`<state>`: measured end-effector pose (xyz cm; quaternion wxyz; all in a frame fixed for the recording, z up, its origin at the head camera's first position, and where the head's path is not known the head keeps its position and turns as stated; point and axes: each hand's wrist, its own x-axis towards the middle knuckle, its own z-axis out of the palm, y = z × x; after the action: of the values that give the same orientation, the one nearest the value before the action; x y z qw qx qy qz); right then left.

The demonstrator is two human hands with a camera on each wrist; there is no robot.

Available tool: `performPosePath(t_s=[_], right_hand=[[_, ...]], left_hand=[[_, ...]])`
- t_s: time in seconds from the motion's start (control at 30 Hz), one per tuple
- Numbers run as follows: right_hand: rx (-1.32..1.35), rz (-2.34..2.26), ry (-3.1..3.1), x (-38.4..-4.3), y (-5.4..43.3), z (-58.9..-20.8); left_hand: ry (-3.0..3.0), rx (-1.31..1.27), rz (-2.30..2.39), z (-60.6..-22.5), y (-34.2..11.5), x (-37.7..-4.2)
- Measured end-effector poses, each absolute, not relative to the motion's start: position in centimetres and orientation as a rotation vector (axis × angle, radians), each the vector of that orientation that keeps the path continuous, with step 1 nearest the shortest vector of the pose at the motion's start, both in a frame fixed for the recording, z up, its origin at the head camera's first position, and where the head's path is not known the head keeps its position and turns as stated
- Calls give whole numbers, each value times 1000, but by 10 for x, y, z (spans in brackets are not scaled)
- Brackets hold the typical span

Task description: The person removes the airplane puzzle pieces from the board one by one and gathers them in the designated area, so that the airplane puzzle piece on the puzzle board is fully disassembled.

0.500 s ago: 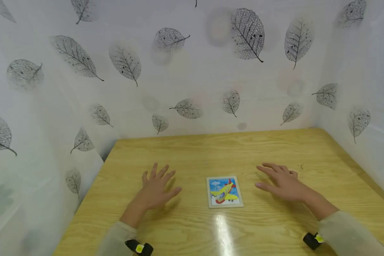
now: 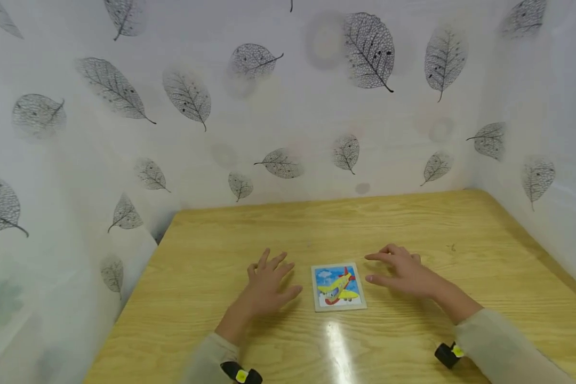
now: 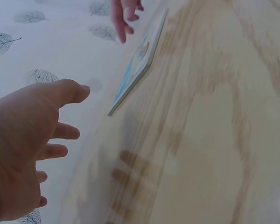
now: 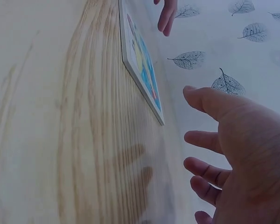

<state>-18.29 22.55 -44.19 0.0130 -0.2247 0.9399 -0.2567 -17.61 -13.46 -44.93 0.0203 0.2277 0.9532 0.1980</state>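
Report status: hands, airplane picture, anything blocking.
Left hand open, holding nothing. Right hand likewise. Airplane picture flat on table between them, untouched. No obstruction visible.

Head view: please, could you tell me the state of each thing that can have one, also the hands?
Airplane picture board: flat, picture up, untouched.
Left hand: raised, fingers parted, holding nothing, apart from the board.
Right hand: raised, fingers reaching toward the board, holding nothing.
Wooden table: standing before the sheet, shiny with reflected light.
Leaf-print sheet: hanging.
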Motion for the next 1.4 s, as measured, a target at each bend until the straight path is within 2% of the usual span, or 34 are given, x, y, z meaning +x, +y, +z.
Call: performPosePath(t_s=[0.47, 1.0, 1.4], right_hand=[[-915, -979, 2674, -201, 194, -451], [-958, -1010, 2479, -211, 149, -455], [-886, -896, 2549, -221, 130, -449]], left_hand=[[2853, 821, 821, -458, -96, -170], [2683, 513, 1415, -481, -84, -169], [2586, 499, 1560, -489, -86, -176]])
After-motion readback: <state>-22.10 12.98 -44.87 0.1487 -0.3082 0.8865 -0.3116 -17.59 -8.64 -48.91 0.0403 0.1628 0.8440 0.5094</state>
